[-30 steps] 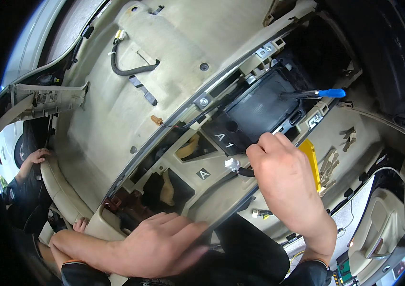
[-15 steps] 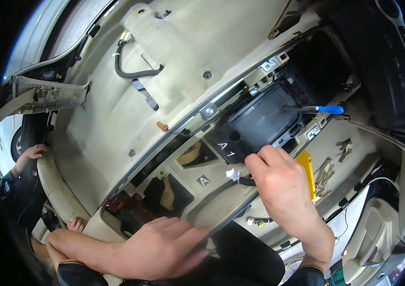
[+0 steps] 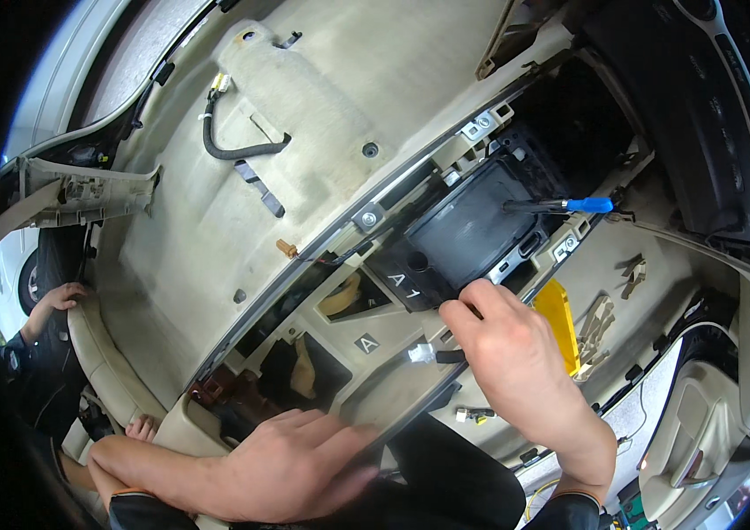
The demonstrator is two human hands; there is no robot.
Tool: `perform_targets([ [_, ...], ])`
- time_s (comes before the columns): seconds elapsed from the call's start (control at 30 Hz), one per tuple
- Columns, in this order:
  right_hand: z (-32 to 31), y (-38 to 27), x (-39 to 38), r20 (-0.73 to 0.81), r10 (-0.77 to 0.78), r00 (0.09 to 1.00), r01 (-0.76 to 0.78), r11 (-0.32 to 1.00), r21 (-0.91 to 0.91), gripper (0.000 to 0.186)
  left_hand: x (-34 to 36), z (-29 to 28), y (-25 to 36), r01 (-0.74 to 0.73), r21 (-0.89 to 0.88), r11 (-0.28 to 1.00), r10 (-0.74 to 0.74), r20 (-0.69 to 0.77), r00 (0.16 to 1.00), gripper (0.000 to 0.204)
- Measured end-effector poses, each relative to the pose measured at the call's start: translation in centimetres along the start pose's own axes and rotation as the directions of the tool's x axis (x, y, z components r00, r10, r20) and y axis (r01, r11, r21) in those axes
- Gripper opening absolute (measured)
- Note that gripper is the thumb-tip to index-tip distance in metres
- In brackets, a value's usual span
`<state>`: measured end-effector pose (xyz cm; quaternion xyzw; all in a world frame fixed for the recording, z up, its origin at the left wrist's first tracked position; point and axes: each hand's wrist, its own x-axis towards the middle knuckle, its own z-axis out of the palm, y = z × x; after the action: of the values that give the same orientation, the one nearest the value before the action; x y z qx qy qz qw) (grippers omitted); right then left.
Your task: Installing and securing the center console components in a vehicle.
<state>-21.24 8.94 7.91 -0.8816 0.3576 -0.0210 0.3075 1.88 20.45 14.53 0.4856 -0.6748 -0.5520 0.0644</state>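
Observation:
My right hand [image 3: 520, 358] is closed, fingers curled, beside the near edge of a black plastic module in the car's centre console [image 3: 459, 231]. From under its fingers comes a black-sleeved wire harness [image 3: 451, 357] ending in a white connector [image 3: 421, 353]. The fingers seem closed on this harness, though the grip itself is hidden. My left hand [image 3: 304, 464] hovers near the lower console rail, palm down, index finger and thumb apart, nothing visible in it; the fingertips are slightly blurred. A screwdriver-like tool with a blue handle [image 3: 588, 205] lies across the module's far right end.
A yellow plastic piece [image 3: 557, 327] and beige brackets [image 3: 598, 334] lie on the near-side floor. Beyond the console, a black cable [image 3: 238, 152] rests on beige carpet. The dashboard [image 3: 684, 115] bounds the right. Another person's hand [image 3: 64, 296] rests on a beige seat at left.
The view has shifted slightly, moving the console left. The white connector has dropped nearer me beside my right hand. My left hand's index finger has moved slightly; its blur has lessened.

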Motion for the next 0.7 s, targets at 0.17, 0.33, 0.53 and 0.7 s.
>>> perform_targets([
  [0.17, 0.3, -0.2, -0.2, 0.039, 0.025, 0.999, -0.022, 0.998, -0.06, 0.017, -0.1, -0.1, 0.1, 0.003, 0.003, 1.0, -0.003, 0.015, 1.0, 0.043],
  [0.33, 0.2, -0.3, -0.2, 0.036, -0.015, 0.999, 0.016, 0.999, -0.037, 0.014, 0.1, -0.4, 0.9, 0.048, 0.044, 0.998, -0.05, 0.046, 0.998, 0.043],
  [0.53, 1.2, -0.1, -0.7, 0.002, 0.098, 0.995, -0.098, 0.995, -0.006, 0.018, 0.2, -0.4, 1.0, 0.077, 0.088, 0.993, -0.085, 0.091, 0.992, 0.043],
  [0.7, 0.8, 3.2, -3.6, -0.371, 0.17, 0.913, -0.079, 0.966, 0.247, 0.019, 0.1, -0.8, 2.0, 0.287, -0.026, 0.958, -0.284, 0.086, 0.955, 0.031],
])
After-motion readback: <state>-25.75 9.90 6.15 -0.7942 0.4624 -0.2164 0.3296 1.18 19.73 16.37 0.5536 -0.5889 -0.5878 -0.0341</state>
